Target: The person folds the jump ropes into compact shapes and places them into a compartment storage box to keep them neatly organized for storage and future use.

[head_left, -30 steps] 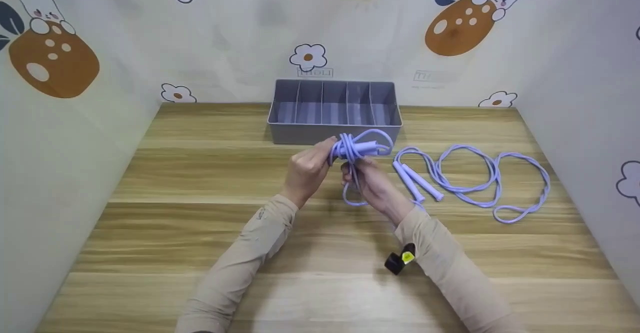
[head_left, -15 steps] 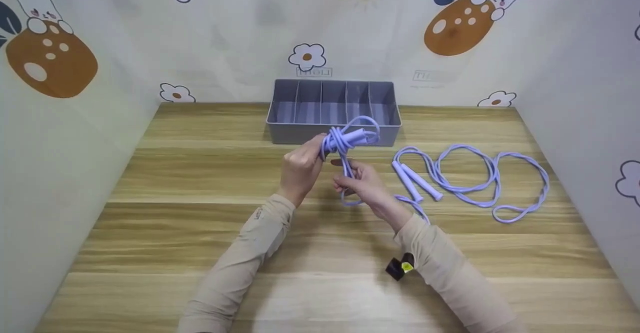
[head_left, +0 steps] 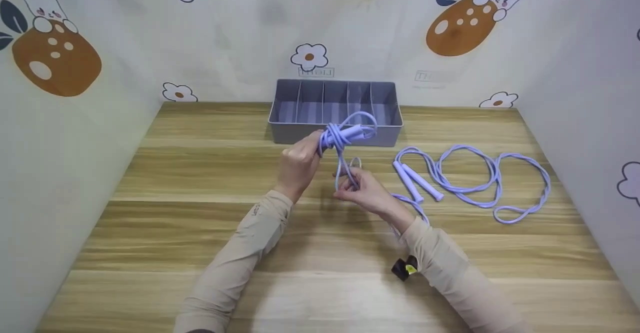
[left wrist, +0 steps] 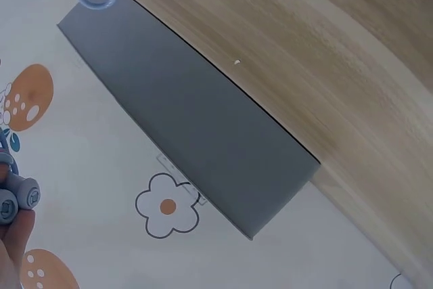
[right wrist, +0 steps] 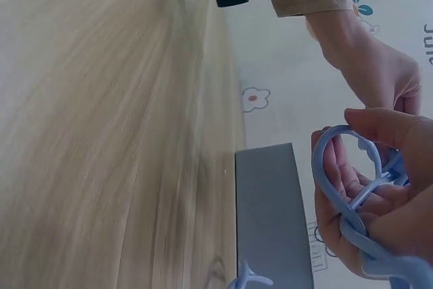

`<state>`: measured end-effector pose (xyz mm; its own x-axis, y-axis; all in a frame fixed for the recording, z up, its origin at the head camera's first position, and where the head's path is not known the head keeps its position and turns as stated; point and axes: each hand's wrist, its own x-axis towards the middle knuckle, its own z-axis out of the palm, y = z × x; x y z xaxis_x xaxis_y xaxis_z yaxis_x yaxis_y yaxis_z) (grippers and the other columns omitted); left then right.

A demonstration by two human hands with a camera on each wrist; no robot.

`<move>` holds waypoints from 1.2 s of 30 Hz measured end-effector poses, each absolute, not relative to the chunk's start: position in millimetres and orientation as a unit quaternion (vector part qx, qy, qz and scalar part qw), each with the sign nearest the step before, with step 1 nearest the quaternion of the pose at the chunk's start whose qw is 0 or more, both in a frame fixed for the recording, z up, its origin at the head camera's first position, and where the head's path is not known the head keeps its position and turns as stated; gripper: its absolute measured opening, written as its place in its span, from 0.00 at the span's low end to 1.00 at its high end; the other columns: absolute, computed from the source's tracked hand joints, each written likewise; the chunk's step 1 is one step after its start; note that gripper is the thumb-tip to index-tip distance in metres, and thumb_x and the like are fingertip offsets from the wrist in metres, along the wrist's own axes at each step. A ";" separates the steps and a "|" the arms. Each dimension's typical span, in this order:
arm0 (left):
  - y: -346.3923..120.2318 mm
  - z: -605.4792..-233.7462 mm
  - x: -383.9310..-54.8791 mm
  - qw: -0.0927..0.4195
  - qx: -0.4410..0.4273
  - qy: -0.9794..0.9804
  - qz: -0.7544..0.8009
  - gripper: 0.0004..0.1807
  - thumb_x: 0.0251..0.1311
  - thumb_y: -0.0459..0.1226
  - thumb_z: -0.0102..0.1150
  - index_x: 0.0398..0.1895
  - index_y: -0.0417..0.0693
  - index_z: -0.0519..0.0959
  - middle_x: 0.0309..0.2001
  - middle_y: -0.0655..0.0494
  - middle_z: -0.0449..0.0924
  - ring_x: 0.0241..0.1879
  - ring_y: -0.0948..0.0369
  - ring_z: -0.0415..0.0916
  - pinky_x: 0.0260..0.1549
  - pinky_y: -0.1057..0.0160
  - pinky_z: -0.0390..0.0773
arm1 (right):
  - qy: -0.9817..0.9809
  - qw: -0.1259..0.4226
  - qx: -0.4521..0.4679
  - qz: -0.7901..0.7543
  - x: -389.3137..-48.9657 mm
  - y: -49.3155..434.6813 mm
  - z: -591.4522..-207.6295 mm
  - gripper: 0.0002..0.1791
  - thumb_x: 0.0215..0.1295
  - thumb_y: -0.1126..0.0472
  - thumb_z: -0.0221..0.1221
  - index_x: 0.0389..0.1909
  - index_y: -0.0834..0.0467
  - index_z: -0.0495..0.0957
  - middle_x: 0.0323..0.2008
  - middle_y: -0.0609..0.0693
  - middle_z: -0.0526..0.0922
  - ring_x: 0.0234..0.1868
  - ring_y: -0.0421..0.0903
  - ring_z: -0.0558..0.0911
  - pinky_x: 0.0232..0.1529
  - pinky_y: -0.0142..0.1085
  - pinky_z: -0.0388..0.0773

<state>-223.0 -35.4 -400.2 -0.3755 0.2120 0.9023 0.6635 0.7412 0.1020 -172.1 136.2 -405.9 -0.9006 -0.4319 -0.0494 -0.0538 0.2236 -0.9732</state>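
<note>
My left hand (head_left: pixel 298 165) grips a light purple jump rope (head_left: pixel 352 132) by its two handles, with cord wound several turns around them and a loop standing up past their ends. In the left wrist view, the paired handle ends (left wrist: pixel 27 193) show at the left edge above a finger. Lower and to the right, my right hand (head_left: pixel 369 193) holds the cord hanging from the bundle between thumb and fingers. Seen from the right wrist, a cord loop (right wrist: pixel 323 167) curves across the fingers. A loose length of cord (head_left: pixel 412 203) trails beneath the right wrist.
Behind the hands stands a grey storage box (head_left: pixel 295 134) with several compartments, against the patterned backdrop. A second purple jump rope (head_left: pixel 465 190) lies in loose coils on the wooden table at right, its two handles (head_left: pixel 410 183) side by side.
The left hand has moved slightly left and up with the wound handles. My right hand has come down away from the bundle, drawing the hanging cord downward.
</note>
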 end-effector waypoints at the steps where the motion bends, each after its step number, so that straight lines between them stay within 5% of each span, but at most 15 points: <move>1: -37.1 -399.0 -224.3 0.485 -0.271 -0.798 -0.233 0.12 0.45 0.26 0.62 0.37 0.36 0.79 0.34 0.45 0.83 0.31 0.54 0.82 0.31 0.63 0.81 | 0.767 0.164 -0.162 -0.599 -171.3 136.9 -407.9 0.22 0.52 0.71 0.58 0.49 0.74 0.67 0.25 0.47 0.77 0.25 0.35 0.74 0.28 0.25 0.72; 6: -50.4 -394.2 -234.3 0.474 -0.243 -0.808 -0.250 0.11 0.47 0.26 0.61 0.36 0.34 0.78 0.34 0.42 0.82 0.30 0.51 0.81 0.32 0.60 0.81 | 0.774 0.176 -0.167 -0.585 -163.6 141.2 -415.8 0.17 0.63 0.70 0.50 0.49 0.76 0.68 0.22 0.51 0.74 0.21 0.39 0.73 0.24 0.28 0.73; 12: -67.0 -395.8 -239.8 0.460 -0.215 -0.835 -0.212 0.11 0.44 0.24 0.60 0.35 0.34 0.78 0.33 0.42 0.82 0.29 0.51 0.81 0.29 0.58 0.81 | 0.870 0.018 -0.163 -0.465 -157.0 146.9 -412.5 0.10 0.62 0.58 0.55 0.33 0.63 0.76 0.15 0.45 0.71 0.14 0.35 0.67 0.15 0.28 0.65; 19: -73.6 -395.2 -238.1 0.430 -0.196 -0.859 -0.199 0.08 0.48 0.23 0.57 0.33 0.34 0.77 0.29 0.42 0.82 0.24 0.51 0.80 0.22 0.58 0.81 | 0.906 -0.107 -0.213 -0.350 -150.7 155.9 -397.4 0.14 0.55 0.60 0.62 0.43 0.60 0.80 0.24 0.47 0.82 0.16 0.34 0.70 0.16 0.28 0.67; 31: -73.4 -388.3 -229.9 0.404 -0.194 -0.875 -0.180 0.03 0.53 0.27 0.57 0.30 0.35 0.75 0.26 0.43 0.81 0.21 0.51 0.78 0.19 0.58 0.80 | 0.920 -0.159 -0.265 -0.242 -143.6 172.6 -372.1 0.11 0.51 0.69 0.63 0.38 0.64 0.81 0.29 0.53 0.83 0.27 0.45 0.80 0.28 0.39 0.77; 36: -69.4 -384.9 -224.4 0.393 -0.197 -0.889 -0.129 0.07 0.49 0.23 0.56 0.34 0.32 0.76 0.31 0.42 0.81 0.23 0.51 0.78 0.20 0.58 0.80 | 0.926 -0.165 -0.289 -0.179 -143.4 176.3 -354.9 0.09 0.49 0.70 0.63 0.34 0.62 0.82 0.28 0.52 0.82 0.28 0.49 0.81 0.25 0.42 0.78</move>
